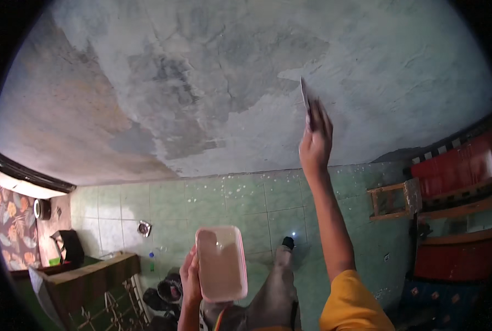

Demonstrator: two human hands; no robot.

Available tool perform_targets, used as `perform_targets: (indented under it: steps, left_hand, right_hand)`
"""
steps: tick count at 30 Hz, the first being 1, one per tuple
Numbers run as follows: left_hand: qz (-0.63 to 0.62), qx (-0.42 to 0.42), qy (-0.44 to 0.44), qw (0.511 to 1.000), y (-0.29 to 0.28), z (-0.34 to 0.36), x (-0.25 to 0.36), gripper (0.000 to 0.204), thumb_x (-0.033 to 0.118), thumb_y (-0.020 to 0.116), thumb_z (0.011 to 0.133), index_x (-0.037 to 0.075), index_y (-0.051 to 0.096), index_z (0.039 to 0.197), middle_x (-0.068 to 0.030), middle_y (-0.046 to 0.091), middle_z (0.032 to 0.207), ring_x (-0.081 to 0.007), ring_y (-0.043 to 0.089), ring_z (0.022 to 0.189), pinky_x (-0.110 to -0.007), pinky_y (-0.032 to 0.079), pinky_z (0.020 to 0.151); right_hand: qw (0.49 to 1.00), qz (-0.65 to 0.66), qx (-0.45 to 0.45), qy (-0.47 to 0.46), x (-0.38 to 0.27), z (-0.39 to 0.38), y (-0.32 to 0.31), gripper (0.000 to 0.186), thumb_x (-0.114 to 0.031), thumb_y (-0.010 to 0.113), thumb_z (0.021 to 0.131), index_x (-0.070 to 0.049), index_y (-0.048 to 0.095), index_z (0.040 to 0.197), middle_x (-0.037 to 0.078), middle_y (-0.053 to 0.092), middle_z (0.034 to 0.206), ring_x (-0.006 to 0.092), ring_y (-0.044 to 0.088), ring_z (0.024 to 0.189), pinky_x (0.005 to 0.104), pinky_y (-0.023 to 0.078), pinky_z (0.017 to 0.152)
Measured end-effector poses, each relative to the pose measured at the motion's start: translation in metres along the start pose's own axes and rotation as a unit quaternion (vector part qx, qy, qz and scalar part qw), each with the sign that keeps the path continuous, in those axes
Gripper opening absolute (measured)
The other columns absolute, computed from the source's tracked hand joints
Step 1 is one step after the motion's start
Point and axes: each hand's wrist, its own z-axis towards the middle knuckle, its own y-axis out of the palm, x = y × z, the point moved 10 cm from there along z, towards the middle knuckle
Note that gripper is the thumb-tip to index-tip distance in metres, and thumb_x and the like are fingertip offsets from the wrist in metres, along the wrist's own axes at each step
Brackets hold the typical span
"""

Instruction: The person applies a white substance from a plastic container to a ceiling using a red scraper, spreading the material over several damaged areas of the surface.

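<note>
My right hand (316,138) is raised to the plastered wall (146,94), its fingers closed round a flat, thin-bladed tool like a putty knife (304,92). That blade is seen nearly edge-on, with its tip at or close to the wall. Patches of smooth, paler grey coating lie beside rougher, darker areas. Low in front of my body, my left hand (189,275) grips the side of a rectangular plastic tub (205,240) with a pinkish rim. Pale, smooth material shows inside the tub; its depth cannot be told.
White splashes dot the green tiled floor (246,198) along the wall. A wooden stool-like frame (390,201) and red furniture (455,171) stand at the right. At lower left are a wooden-topped piece with metal scrollwork (94,276), shoes (170,289) and a small silvery object (144,228).
</note>
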Motion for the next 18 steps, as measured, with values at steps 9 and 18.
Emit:
perform_targets:
  steps: [9,18]
  left_hand:
    - [-0.058,0.03,-0.098,0.993,-0.015,-0.013,-0.085,0.061,0.037,0.054,0.1,-0.007,0.047,0.142,-0.0104,0.06,0.128,-0.0162,0.056,0.114,-0.029,0.044,0.098]
    - [-0.072,0.046,-0.071,0.994,0.008,-0.032,-0.066,0.059,0.038,0.057,0.099,-0.004,0.051,0.139,-0.0094,0.062,0.123,-0.0163,0.057,0.11,-0.029,0.046,0.094]
  right_hand:
    - [0.97,-0.22,-0.041,-0.097,0.056,-0.049,0.115,0.058,0.0,0.057,0.09,-0.005,0.044,0.147,0.016,0.046,0.15,0.0346,0.043,0.139,0.0506,0.035,0.113]
    - [0.976,-0.148,0.026,-0.156,0.008,0.045,0.052,0.055,0.005,0.051,0.09,-0.002,0.048,0.144,0.016,0.054,0.143,0.0331,0.049,0.135,0.0458,0.04,0.109]
